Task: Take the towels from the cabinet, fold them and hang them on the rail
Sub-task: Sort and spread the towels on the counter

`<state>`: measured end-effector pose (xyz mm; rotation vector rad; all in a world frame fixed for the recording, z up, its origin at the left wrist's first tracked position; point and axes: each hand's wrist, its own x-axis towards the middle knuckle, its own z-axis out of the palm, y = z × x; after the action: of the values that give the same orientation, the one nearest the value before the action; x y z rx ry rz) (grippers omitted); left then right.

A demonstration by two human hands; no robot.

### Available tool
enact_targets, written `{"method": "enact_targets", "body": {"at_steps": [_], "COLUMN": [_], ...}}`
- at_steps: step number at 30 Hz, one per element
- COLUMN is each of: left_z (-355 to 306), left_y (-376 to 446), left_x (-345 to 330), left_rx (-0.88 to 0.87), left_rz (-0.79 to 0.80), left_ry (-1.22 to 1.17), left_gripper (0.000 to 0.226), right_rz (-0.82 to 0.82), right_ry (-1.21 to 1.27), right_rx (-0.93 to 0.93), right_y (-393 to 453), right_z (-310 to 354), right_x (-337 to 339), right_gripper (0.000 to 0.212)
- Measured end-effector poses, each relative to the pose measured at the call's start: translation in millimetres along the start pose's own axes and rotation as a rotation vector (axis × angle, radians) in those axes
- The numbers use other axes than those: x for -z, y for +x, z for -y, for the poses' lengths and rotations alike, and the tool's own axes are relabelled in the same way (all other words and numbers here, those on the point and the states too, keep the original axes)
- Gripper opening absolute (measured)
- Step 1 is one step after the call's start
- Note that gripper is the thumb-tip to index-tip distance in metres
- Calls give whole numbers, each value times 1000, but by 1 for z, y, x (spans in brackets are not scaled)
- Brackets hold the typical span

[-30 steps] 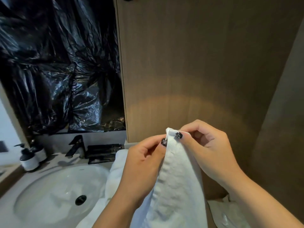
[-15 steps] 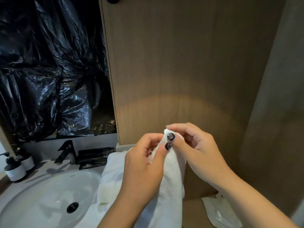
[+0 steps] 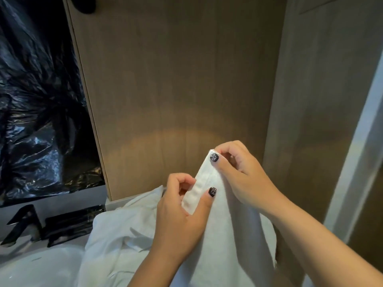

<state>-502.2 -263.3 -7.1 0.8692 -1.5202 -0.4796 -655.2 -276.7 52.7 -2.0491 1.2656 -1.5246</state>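
A white towel (image 3: pixel 226 241) hangs in front of me, held up by one hemmed edge. My right hand (image 3: pixel 242 175) pinches its top corner between thumb and fingers. A little lower along the same hem, my left hand (image 3: pixel 182 214) pinches the towel with its thumb on the front. More white towel cloth (image 3: pixel 116 241) lies bunched below on the left, by the sink. The wooden cabinet door (image 3: pixel 176 90) stands shut right behind the towel. No rail is in view.
A black tap (image 3: pixel 20 222) and a dark tray (image 3: pixel 70 224) sit at the lower left, beside the white sink (image 3: pixel 31 266). Crumpled black plastic sheeting (image 3: pixel 37 100) covers the wall on the left. A pale door frame (image 3: pixel 356 162) rises at the right.
My hands have separated along the hem: the right one stays at the corner, the left has slid lower. The view has shifted right, and the soap bottles have dropped out of sight.
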Motion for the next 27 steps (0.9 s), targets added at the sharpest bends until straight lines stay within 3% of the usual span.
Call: {"method": "enact_targets", "body": {"at_steps": [5, 9, 11, 19, 24, 27], "left_z": [12, 24, 29, 66, 71, 76], "left_y": [2, 4, 6, 14, 12, 16], "left_x": [-16, -15, -12, 25, 53, 69], "left_rx": [-99, -80, -76, -75, -112, -128], "left_rz": [75, 164, 180, 219, 236, 227], "left_ry": [112, 127, 151, 467, 658, 766], "left_gripper": [29, 41, 36, 65, 54, 60], "right_rz": [-10, -72, -114, -229, -230, -212], "right_ry": [-137, -216, -231, -175, -138, -130], "right_rx": [-1, -26, -44, -133, -145, -148], "right_y": [22, 37, 45, 73, 86, 93], "right_z": [-4, -11, -15, -43, -54, -62], "right_x": [15, 24, 27, 33, 30, 27], "right_gripper": [15, 16, 15, 17, 17, 18]}}
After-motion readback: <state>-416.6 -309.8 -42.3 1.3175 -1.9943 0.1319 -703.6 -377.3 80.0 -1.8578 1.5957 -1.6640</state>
